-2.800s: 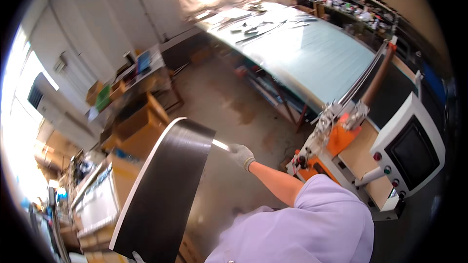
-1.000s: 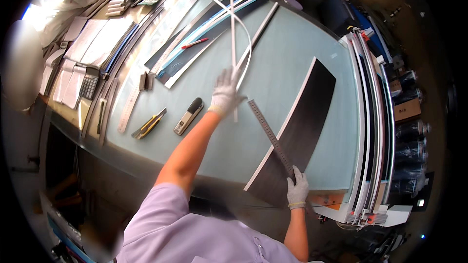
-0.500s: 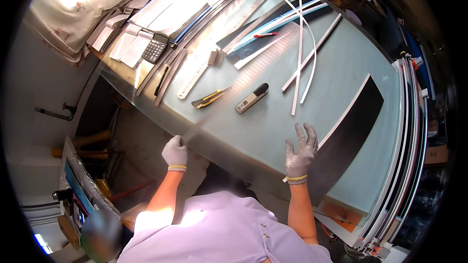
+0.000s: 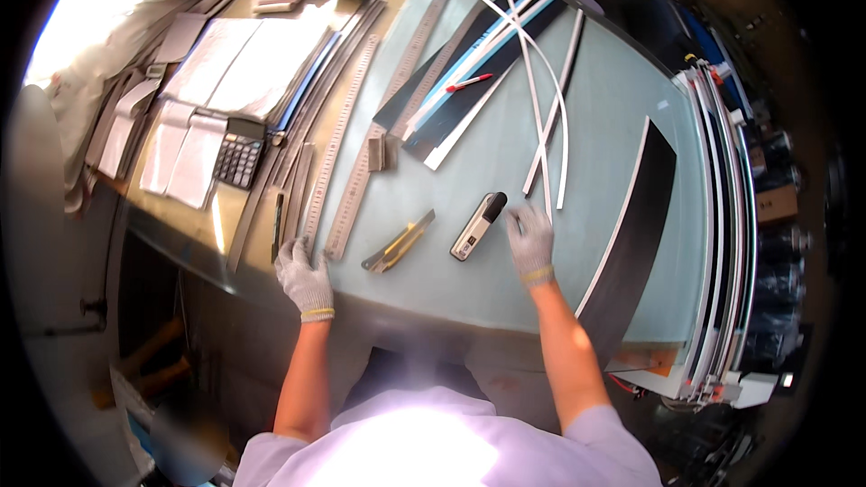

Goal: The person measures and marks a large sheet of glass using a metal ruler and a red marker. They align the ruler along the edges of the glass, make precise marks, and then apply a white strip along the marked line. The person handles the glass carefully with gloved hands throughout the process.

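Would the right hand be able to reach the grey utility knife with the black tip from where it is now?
Probably yes. The right hand lies flat on the table just beside the grey utility knife, with only bare glass between them; the white strips lie further back.

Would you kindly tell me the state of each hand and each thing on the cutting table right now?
Left hand: gloved, resting at the table's near edge by the rulers, holding nothing.
Right hand: gloved, open, flat on the table, beside the grey tool.
Grey tool: lying flat, untouched.
Yellow knife: lying flat, untouched.
Black sheet: flat on the table, near end over the edge.
Calculator: lying face up.
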